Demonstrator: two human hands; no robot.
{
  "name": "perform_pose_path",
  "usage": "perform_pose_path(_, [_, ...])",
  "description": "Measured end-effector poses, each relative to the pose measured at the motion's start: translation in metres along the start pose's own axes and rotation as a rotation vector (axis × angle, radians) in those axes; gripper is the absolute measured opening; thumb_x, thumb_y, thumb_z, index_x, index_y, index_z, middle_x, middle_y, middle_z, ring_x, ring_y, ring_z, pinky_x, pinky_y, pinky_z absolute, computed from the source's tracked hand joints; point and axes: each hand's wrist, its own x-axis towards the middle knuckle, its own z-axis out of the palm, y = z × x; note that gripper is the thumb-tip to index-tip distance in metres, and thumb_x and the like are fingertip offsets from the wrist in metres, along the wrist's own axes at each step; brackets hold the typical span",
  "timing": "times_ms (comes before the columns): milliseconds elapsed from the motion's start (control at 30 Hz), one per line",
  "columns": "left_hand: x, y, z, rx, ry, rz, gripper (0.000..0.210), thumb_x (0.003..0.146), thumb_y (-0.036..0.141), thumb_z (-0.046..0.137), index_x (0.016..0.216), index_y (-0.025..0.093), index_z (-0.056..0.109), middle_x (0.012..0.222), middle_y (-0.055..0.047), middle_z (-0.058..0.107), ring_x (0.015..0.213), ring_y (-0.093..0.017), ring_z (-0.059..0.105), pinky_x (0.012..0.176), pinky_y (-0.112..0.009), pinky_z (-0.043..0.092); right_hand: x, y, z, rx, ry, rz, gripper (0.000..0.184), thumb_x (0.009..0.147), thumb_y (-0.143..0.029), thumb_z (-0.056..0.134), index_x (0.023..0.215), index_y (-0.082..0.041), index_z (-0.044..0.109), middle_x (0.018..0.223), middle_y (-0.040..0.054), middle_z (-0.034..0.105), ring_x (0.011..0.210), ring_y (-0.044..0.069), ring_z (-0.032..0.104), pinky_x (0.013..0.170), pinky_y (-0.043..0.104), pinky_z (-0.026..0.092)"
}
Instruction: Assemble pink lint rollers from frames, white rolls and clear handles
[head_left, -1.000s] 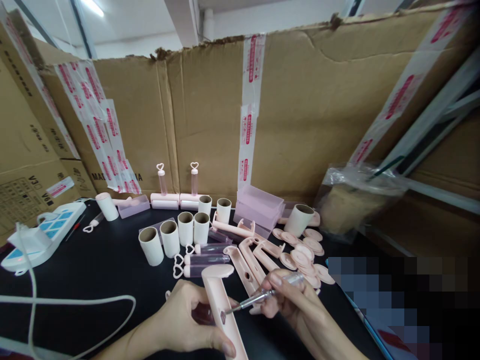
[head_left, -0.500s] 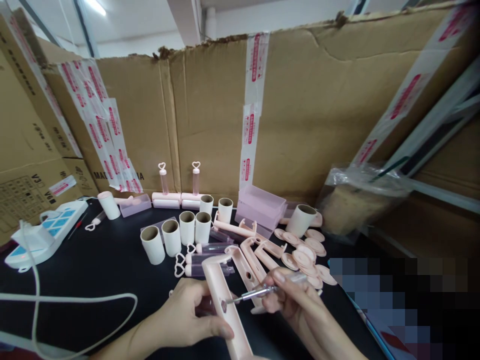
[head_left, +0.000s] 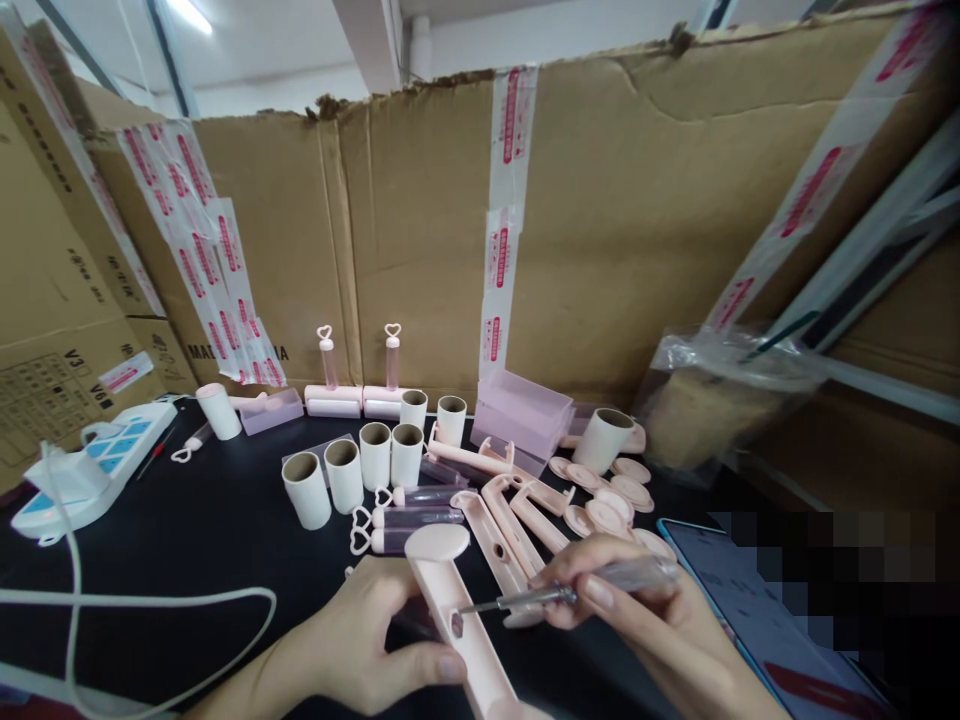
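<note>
My left hand (head_left: 371, 640) is closed around a pale pink lint roller frame (head_left: 484, 655), a long trough with a round disc at its far end. A purple translucent part shows dimly behind the frame, partly hidden by my fingers. In my right hand (head_left: 652, 625) is a screwdriver (head_left: 634, 575) with a clear handle, gripped between thumb and fingers. Its tip is at the small hole in the frame's trough; contact is hard to judge. Further pink frames (head_left: 495, 545) lie just beyond, beside purple translucent handles (head_left: 427, 517) with heart-shaped loops.
Several white paper rolls (head_left: 307, 490) stand behind the hands. Pink discs (head_left: 607, 510) lie scattered right, near a phone (head_left: 757, 610). Purple boxes (head_left: 521, 415) and a bagged cup (head_left: 705, 410) stand at the back before cardboard (head_left: 420, 230). A power strip (head_left: 97, 465) and cable are left.
My right hand has moved slightly right, and the screwdriver lies flatter with more of its handle showing. The frame has turned, bringing its end disc into fuller view.
</note>
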Motion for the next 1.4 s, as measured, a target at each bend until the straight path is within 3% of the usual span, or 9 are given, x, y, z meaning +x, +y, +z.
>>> perform_pose_path(367, [-0.002,-0.003,0.002,-0.038,-0.011,-0.045,0.035,0.081,0.047,0.056,0.091,0.013,0.059,0.084,-0.007,0.061,0.073,-0.017,0.056,0.067,-0.023,0.045,-0.001,0.004,0.0,0.005,-0.02,0.026,0.018,0.068,-0.037,0.074,0.071,-0.02,0.071,0.063,0.0052,0.073,0.057,0.021,0.067,0.061,0.031,0.053])
perform_pose_path(533, [-0.003,-0.01,0.01,-0.193,0.017,-0.079,0.047,0.075,0.058,0.057,0.083,0.012,0.059,0.072,-0.004,0.055,0.062,-0.013,0.049,0.057,-0.021,0.042,-0.001,0.018,0.001,0.109,-0.03,0.113,0.018,0.073,-0.037,0.07,0.074,-0.019,0.069,0.053,0.0034,0.069,0.056,0.02,0.065,0.064,0.031,0.05])
perform_pose_path(800, [-0.003,-0.017,0.013,-0.338,0.027,-0.166,0.048,0.066,0.056,0.068,0.084,0.012,0.06,0.069,-0.001,0.051,0.061,-0.011,0.044,0.056,-0.02,0.038,0.002,0.028,0.003,0.228,-0.041,0.202,0.017,0.071,-0.034,0.072,0.071,-0.017,0.069,0.056,0.0035,0.068,0.056,0.018,0.063,0.058,0.027,0.048])
perform_pose_path(1233, [-0.001,-0.02,0.015,-0.402,0.032,-0.163,0.048,0.061,0.053,0.074,0.082,0.012,0.061,0.07,-0.002,0.053,0.063,-0.013,0.048,0.062,-0.024,0.043,-0.003,0.029,0.013,0.24,0.006,0.173,0.018,0.073,-0.036,0.069,0.071,-0.018,0.068,0.051,0.0027,0.066,0.055,0.019,0.062,0.066,0.032,0.049])
perform_pose_path(1400, [0.0,-0.006,0.005,-0.223,0.014,-0.139,0.045,0.065,0.047,0.073,0.093,0.013,0.063,0.082,-0.005,0.061,0.07,-0.016,0.056,0.065,-0.024,0.048,0.001,0.018,-0.002,0.164,0.025,0.092,0.017,0.067,-0.037,0.074,0.069,-0.021,0.069,0.053,0.0026,0.067,0.054,0.019,0.062,0.059,0.031,0.05])
